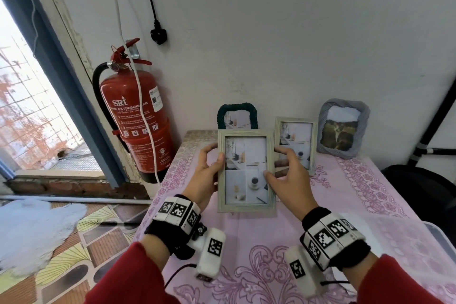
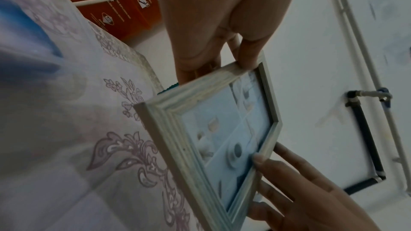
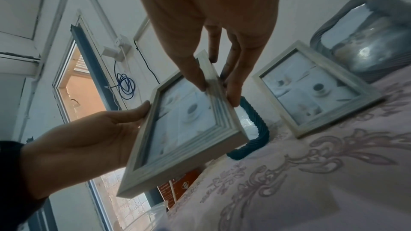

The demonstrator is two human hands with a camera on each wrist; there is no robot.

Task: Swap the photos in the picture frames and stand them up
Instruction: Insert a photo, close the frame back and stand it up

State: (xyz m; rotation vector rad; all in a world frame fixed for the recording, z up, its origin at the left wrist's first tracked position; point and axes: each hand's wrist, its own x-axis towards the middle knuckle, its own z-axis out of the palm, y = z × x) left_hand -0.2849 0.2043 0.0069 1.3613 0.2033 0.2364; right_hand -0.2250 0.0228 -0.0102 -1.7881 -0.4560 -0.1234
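I hold a pale wooden picture frame upright above the table, its glass toward me, with a four-panel photo collage inside that shows a coffee cup in the lower right panel. My left hand grips the frame's left edge, thumb on the front and fingers behind it. My right hand pinches the right edge, thumb on the front rail and fingers spread behind. From the right wrist view the lower edge of the frame seems to be off the cloth, though I cannot be sure.

Three more frames stand near the wall. At about twelve o'clock from the held frame, partly hidden behind it, is a dark green braided frame. At about one o'clock stands a second pale wooden frame with a similar collage, its lower part behind my right hand. At about two o'clock, farthest right, is a grey ribbed frame with a brownish outdoor photo.

The table wears a pink floral tablecloth. At about ten o'clock, off the table's left edge, a red fire extinguisher hangs on the wall, and a black plug dangles above it.
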